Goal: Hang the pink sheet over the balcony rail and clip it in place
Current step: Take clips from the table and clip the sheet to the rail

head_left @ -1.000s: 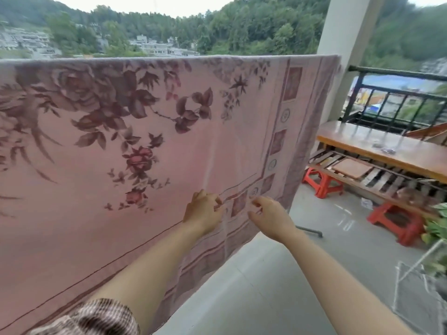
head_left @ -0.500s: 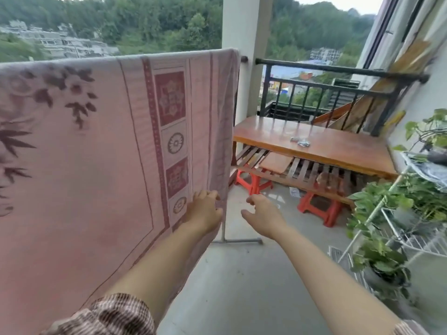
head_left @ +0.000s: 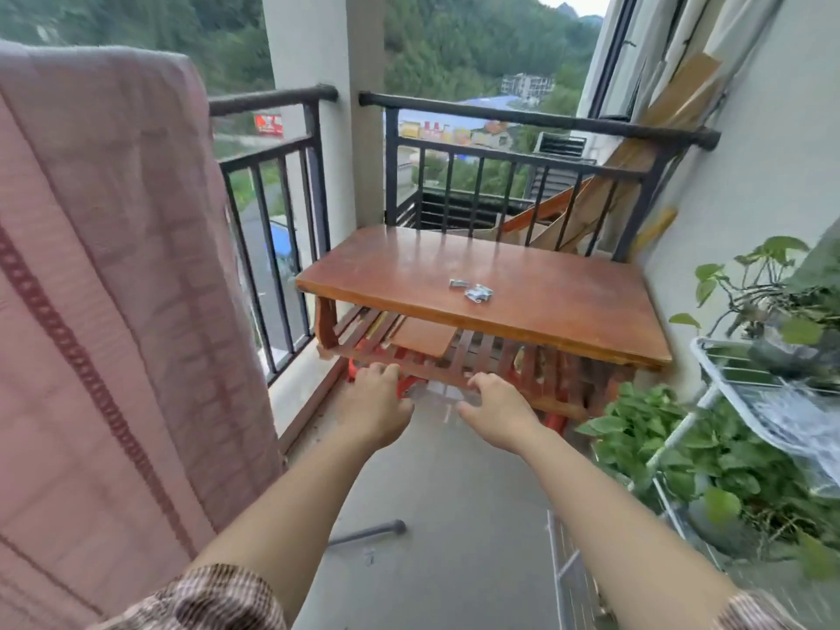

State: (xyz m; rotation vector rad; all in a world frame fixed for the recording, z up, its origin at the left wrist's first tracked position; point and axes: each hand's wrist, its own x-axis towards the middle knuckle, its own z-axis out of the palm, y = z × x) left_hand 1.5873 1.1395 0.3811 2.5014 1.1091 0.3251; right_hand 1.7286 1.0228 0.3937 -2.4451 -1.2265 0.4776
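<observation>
The left hand (head_left: pixel 377 402) and right hand (head_left: pixel 497 411) are hovering empty, fingers loosely curled, clear of the hanging sheet (head_left: pixel 113 288); clips (head_left: pixel 472 291) are lying on the table (head_left: pixel 568 320).

On your balcony, you had two hands out, left hand (head_left: pixel 377 402) and right hand (head_left: pixel 497 411), before one pink sheet (head_left: pixel 113 288), one wooden table (head_left: pixel 568 284), one pillar (head_left: pixel 313 47), two rail sections (head_left: pixel 536 121) and a clip cluster (head_left: pixel 472 291) too small to count.

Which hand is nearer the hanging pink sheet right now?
Left. The left hand is just right of the pink sheet, apart from it; the right hand lies farther right, before the wooden table.
</observation>
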